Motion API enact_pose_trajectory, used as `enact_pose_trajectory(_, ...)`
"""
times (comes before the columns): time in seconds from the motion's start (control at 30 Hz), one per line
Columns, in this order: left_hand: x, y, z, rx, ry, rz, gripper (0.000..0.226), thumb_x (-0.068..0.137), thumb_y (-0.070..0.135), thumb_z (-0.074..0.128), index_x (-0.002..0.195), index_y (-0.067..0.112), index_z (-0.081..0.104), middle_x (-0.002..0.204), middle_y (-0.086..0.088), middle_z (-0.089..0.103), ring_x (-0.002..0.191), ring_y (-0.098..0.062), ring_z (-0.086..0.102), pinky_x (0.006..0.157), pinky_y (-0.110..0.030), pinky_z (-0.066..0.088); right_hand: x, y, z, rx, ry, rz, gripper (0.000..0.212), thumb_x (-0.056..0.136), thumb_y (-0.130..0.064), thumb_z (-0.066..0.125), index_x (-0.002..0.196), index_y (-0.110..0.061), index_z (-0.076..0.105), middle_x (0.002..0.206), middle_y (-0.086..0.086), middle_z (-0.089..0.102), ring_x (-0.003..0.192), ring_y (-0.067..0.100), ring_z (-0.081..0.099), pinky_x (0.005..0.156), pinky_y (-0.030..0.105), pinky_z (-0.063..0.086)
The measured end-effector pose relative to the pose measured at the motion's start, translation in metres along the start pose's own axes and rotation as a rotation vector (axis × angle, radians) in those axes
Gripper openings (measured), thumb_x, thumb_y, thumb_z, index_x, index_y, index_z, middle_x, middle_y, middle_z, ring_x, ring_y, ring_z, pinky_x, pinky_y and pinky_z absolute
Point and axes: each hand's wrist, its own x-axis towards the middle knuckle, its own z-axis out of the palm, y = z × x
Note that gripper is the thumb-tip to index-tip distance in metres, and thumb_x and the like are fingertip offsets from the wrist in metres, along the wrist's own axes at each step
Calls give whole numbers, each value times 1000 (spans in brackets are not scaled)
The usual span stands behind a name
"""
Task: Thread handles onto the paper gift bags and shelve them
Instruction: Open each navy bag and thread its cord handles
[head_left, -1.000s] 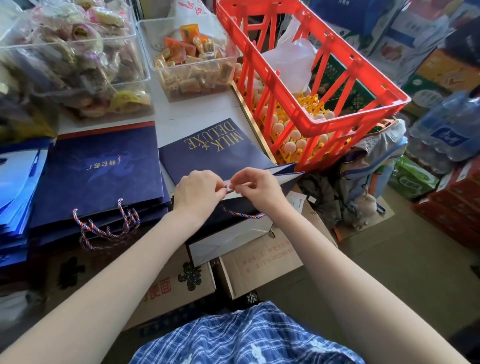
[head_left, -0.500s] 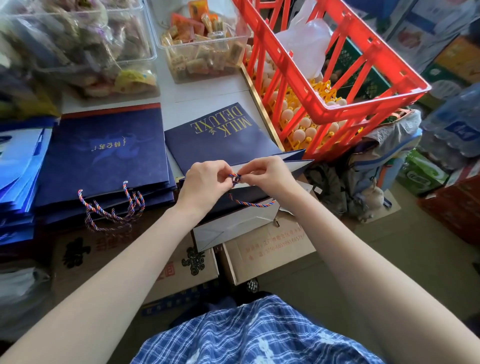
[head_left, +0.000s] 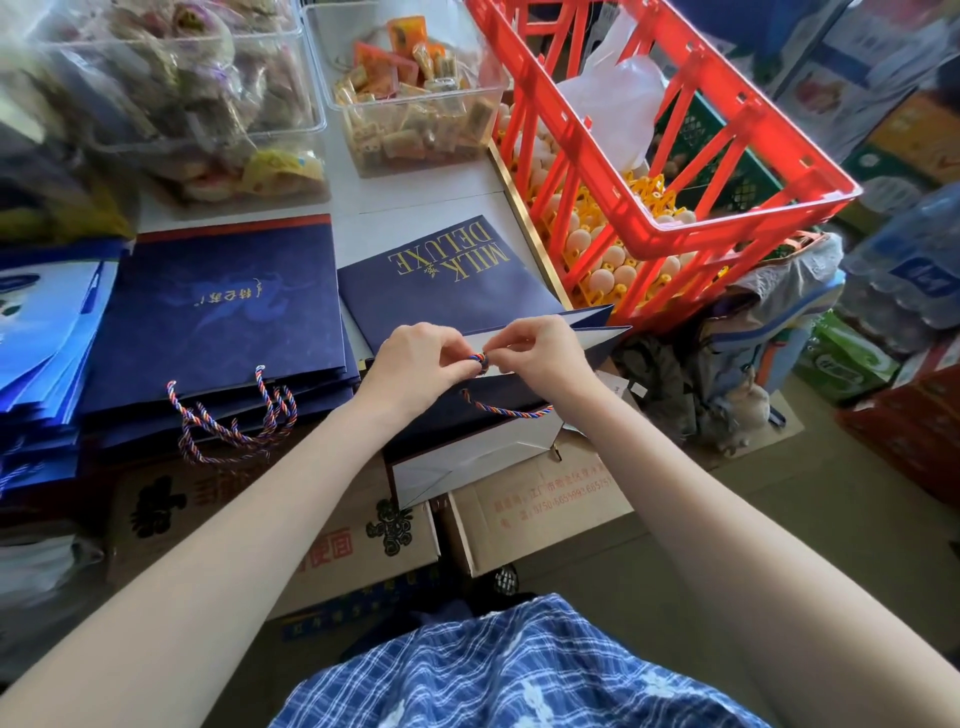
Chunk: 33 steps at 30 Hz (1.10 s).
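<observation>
- A stack of flat navy paper gift bags (head_left: 218, 312) lies at the left of the white tabletop (head_left: 415, 195). Twisted red, white and blue cord handles (head_left: 234, 421) hang over the near edge of the stack, so these bags look already threaded.
- The left hand (head_left: 415, 366) sits just right of that stack, fingers curled in a pinch on a small knot of twisted cord (head_left: 480, 359) at the bag's top edge.
- The knot lies directly between the two hands, touching the fingertips of both.
- The navy "MILK DELUXE" gift bag (head_left: 452, 291) being worked on lies flat under and beyond the hands, its open mouth toward the person and hanging over the table edge.
- A loop of the same cord handle (head_left: 506, 410) sags just below the hands against the bag's near panel.
- The right hand (head_left: 543, 351) mirrors the left, thumb and fingers pinching the knot from the other side.
- Judgement: the step in hand is tying off a cord end so it cannot slip back through its hole. The next move likely calls for pulling the knot tight and seating it against the paper.
- At far right, a red plastic crate (head_left: 675, 171) holding eggs stands close beside the bag.
</observation>
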Motion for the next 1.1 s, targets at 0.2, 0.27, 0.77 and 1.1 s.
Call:
enact_pose_trajectory(0.2,3,-3,2,-42,10,-5,15,81,29,71,83,15,70,81,1,69,84,-18,63,81,-35,50,-5,6,-6,223,-253,-8,21,81,-3,68,102,-2,67,97,12,70,88,12,65,84,21,51)
enact_pose_trajectory(0.27,2,-4,0,-46,-12,33,17,81,30,71,85,14,71,79,4,66,82,-16,62,79,-30,48,-4,8,-10,265,-254,-5,25,78,-11,75,100,-3,68,97,13,70,88,14,66,87,25,51)
enact_pose_trajectory(0.77,1,-19,0,-80,-58,235,12,78,21,73,86,11,76,74,-1,70,61,8,51,58,-9,33,4,-3,-22,-48,-457,-161,28,74,5,72,94,-12,62,91,5,65,76,10,60,78,21,51)
enact_pose_trajectory(1.1,2,-22,2,7,-78,294,13,82,17,70,92,9,74,82,-3,70,68,-15,53,64,-19,41,7,3,-18,-58,-384,-208,20,73,-7,78,85,-17,66,79,-3,67,72,9,61,75,21,50)
